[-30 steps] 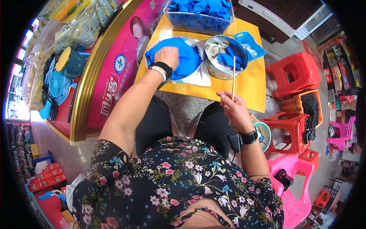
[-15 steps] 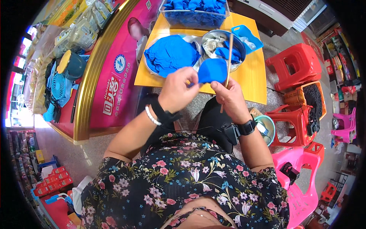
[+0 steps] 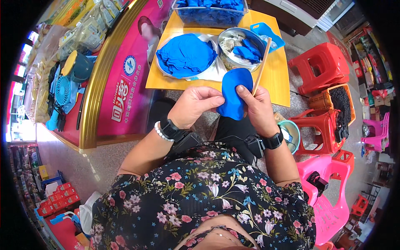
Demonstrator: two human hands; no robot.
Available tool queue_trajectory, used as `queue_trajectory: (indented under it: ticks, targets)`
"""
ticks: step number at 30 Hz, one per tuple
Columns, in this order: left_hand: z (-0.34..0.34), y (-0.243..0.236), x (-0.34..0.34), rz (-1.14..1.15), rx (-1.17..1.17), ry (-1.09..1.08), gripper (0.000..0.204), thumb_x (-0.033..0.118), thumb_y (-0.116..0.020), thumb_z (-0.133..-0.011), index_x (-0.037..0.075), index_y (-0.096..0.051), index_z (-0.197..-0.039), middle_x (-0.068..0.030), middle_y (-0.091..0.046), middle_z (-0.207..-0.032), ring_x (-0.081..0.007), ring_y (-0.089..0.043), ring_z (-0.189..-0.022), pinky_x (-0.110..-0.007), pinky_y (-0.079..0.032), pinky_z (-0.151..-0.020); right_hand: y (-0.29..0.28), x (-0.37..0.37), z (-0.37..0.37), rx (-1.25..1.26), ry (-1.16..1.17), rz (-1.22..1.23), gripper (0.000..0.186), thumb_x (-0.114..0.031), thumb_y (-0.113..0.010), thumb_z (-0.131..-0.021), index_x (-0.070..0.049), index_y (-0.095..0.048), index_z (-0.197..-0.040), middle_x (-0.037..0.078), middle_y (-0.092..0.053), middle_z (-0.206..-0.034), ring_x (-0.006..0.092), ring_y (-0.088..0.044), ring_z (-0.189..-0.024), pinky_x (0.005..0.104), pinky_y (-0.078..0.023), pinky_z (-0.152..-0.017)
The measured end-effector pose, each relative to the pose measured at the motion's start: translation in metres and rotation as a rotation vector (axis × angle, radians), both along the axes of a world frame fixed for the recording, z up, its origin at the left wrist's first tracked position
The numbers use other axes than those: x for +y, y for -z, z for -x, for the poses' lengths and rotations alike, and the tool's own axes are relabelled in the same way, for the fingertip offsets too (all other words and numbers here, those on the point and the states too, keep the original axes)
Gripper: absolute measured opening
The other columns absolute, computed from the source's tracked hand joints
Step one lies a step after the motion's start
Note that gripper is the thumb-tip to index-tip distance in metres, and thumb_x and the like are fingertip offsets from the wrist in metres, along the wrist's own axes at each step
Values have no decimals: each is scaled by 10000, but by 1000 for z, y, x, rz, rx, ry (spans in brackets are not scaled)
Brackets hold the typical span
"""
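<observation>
A thin, limp, dough-like blue wrapper [image 3: 233, 93] hangs above my lap, near the table's front edge. My left hand [image 3: 196, 104] pinches its left edge between thumb and forefinger. My right hand [image 3: 258, 106] is closed, its thumb pressed on the wrapper's right side. The same hand grips a slim wooden stick [image 3: 263, 62] that points up and away. Beyond my hands, a stack of blue wrappers [image 3: 186, 56] lies on a round plate on a white cloth. To its right stands a metal bowl [image 3: 221, 52] with a pale, lumpy mixture and crumpled blue pieces.
The yellow table [image 3: 279, 79] also bears a clear tub [image 3: 208, 17] of folded blue pieces and a light-blue basket [image 3: 273, 35]. A pink counter [image 3: 129, 83] runs along the left. Red stools [image 3: 321, 68], a pink chair [image 3: 329, 208] and a green basin [image 3: 290, 135] stand right.
The wrapper has come lower and nearer to me and now hangs lengthwise. Both hands have shifted with it, and the stick leans more to the right.
</observation>
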State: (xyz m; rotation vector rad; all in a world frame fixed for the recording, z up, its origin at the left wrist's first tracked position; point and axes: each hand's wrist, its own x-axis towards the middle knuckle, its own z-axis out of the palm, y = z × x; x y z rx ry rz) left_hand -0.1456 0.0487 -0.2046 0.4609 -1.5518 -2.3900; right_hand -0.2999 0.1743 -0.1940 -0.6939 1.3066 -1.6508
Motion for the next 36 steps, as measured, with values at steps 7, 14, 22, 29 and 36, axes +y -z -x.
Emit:
queue_trajectory:
  ticks: [7,14,22,29,36]
  targets:
    - [-6,-8,2,-215,-2,55,204,122,-624,-879,-1,-642,-1040,-51,-669,-910,-128,-642,-793,-273,-531,-713,-7,-1,-8,-90,26,40,132,-163,-630,-893,-46,-638,-955,-25,-624,-752,19,-522,-580,168,-398,-484]
    - [-8,-11,5,-220,-34,105,166,118,-636,-869,5,-647,-990,-38,-662,-865,-104,-619,-722,-242,-521,-656,1,2,0,3,22,-10,155,-224,-689,-849,-89,-612,-846,-56,-575,-664,10,-470,-504,156,-335,-423]
    - [-9,-11,2,-96,1,34,141,140,-648,-867,15,-652,-932,-4,-648,-798,-56,-578,-655,-182,-460,-581,-2,3,-2,-58,-38,-10,182,-247,-659,-875,-97,-589,-798,-70,-498,-601,11,-404,-477,173,-291,-417]
    - [-5,-13,8,-95,-8,24,140,137,-669,-854,17,-648,-923,-21,-652,-792,-59,-587,-674,-189,-468,-596,-6,5,-4,-115,-78,-32,167,-236,-632,-895,-86,-606,-826,-75,-493,-603,12,-384,-475,178,-279,-416]
    - [-2,-27,17,-20,1,-7,187,144,-666,-860,-3,-646,-972,-55,-674,-875,-89,-632,-757,-232,-520,-694,-19,6,-14,26,-22,-1,153,-173,-666,-869,-67,-605,-776,-74,-521,-652,0,-425,-565,171,-325,-490]
